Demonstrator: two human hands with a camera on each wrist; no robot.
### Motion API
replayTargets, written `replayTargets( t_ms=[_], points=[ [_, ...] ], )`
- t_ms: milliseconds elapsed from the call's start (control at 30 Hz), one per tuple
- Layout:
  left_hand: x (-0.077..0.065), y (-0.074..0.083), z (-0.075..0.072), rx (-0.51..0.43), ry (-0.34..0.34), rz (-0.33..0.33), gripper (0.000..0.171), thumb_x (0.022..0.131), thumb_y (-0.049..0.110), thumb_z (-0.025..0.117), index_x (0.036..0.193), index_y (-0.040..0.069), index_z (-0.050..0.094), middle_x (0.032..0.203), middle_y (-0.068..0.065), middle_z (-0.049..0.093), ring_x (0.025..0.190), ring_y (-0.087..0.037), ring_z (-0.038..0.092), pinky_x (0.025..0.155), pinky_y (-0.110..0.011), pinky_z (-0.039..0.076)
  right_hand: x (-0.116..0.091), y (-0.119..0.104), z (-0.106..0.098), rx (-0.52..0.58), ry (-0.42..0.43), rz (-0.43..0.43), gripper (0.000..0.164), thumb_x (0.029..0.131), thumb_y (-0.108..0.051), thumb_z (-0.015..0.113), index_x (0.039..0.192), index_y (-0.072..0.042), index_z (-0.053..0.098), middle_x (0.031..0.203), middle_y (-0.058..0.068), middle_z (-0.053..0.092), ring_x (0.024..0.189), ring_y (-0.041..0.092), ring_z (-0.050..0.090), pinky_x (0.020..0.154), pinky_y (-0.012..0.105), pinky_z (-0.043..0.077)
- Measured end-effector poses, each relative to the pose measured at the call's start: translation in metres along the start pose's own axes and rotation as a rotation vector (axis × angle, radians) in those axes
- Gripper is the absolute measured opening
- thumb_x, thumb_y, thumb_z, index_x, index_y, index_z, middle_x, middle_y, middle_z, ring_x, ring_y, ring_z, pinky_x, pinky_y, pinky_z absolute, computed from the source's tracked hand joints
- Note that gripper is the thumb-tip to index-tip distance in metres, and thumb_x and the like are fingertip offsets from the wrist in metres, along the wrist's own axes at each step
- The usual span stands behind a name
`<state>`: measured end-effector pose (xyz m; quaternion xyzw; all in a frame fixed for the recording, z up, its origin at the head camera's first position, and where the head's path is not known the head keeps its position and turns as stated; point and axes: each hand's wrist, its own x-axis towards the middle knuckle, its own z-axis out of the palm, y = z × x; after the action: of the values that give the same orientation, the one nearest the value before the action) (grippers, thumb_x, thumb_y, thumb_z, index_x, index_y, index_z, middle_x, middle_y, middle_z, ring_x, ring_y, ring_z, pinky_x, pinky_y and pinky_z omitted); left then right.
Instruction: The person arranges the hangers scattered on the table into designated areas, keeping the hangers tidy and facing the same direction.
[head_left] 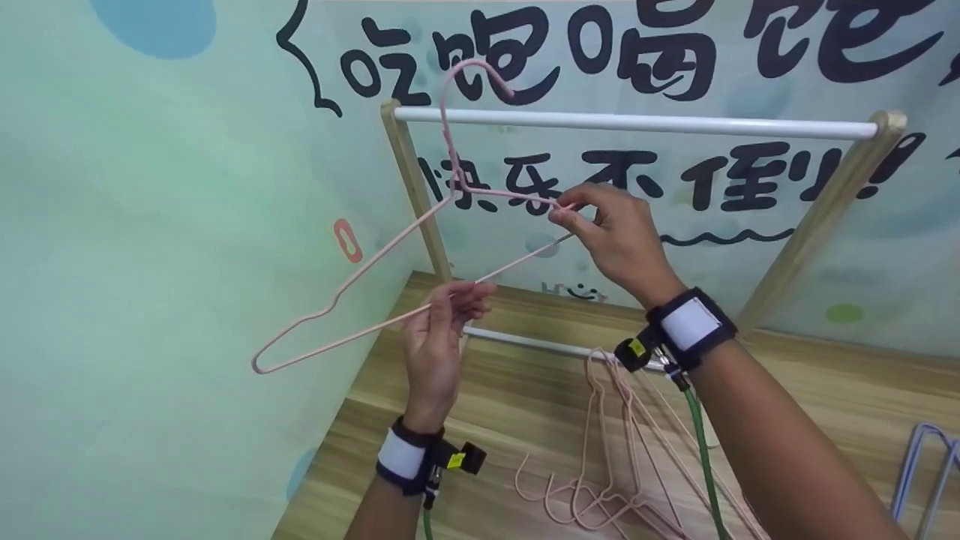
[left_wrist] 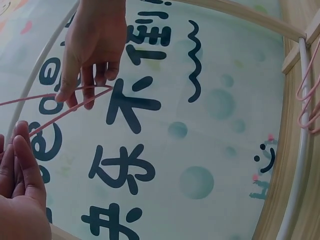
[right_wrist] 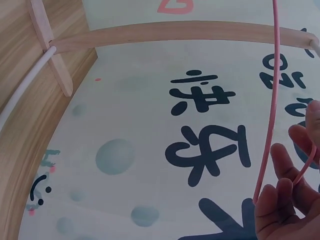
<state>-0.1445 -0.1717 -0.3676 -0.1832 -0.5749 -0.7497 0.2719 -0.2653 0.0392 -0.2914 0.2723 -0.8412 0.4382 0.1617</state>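
Observation:
A pink clothes hanger (head_left: 390, 240) is held up in front of the rack, tilted, its hook (head_left: 480, 66) uppermost. The hook crosses the white top rod in the head view; whether it touches the rod I cannot tell. My left hand (head_left: 439, 345) holds the hanger's lower bar between thumb and fingers. With thumb and fingertips, my right hand (head_left: 619, 236) pinches the sloping arm near its right end, hiding part of that end. In the left wrist view the right hand (left_wrist: 97, 40) is above the left hand (left_wrist: 22, 185). The right wrist view shows the right hand's fingers (right_wrist: 282, 210) around the pink wire.
A wooden rack with a white top rod (head_left: 637, 124) and a white lower rod (head_left: 525, 341) stands against the printed wall. Several pink hangers (head_left: 600, 420) lean at the lower rod. Blue hangers (head_left: 926, 457) lie at the right edge. A green cable (head_left: 701, 450) trails from the right wrist.

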Motion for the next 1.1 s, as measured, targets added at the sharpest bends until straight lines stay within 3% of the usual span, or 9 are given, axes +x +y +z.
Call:
replayTargets(
  t_ms=[367, 833, 1100],
  points=[
    [0.010, -0.011, -0.007, 0.055, 0.069, -0.003, 0.040, 0.109, 0.020, 0.032, 0.109, -0.008, 0.061, 0.108, -0.024, 0.068, 0.094, -0.034, 0.065, 0.084, -0.045, 0.054, 0.010, -0.002, 0.017, -0.038, -0.041, 0.043, 0.036, 0.097, -0.038, 0.060, 0.124, -0.014, 0.064, 0.117, 0.002, 0.062, 0.089, 0.015, 0.054, 0.074, 0.032, 0.044],
    [0.014, -0.017, -0.011, 0.053, 0.119, -0.062, 0.037, 0.108, 0.024, 0.036, 0.110, -0.005, 0.059, 0.109, -0.022, 0.069, 0.095, -0.034, 0.066, 0.087, -0.042, 0.054, 0.016, 0.004, 0.036, -0.055, -0.057, 0.089, 0.038, 0.099, -0.037, 0.057, 0.126, -0.012, 0.063, 0.119, 0.006, 0.062, 0.087, 0.021, 0.056, 0.074, 0.036, 0.047],
    [0.017, -0.018, -0.014, 0.021, 0.141, -0.078, 0.039, 0.108, 0.025, 0.036, 0.110, -0.007, 0.057, 0.110, -0.024, 0.068, 0.093, -0.030, 0.066, 0.086, -0.040, 0.054, 0.019, 0.007, 0.043, -0.068, -0.088, 0.086, 0.042, 0.101, -0.036, 0.054, 0.135, -0.011, 0.058, 0.124, 0.009, 0.058, 0.101, 0.025, 0.055, 0.084, 0.040, 0.047]
  ],
)
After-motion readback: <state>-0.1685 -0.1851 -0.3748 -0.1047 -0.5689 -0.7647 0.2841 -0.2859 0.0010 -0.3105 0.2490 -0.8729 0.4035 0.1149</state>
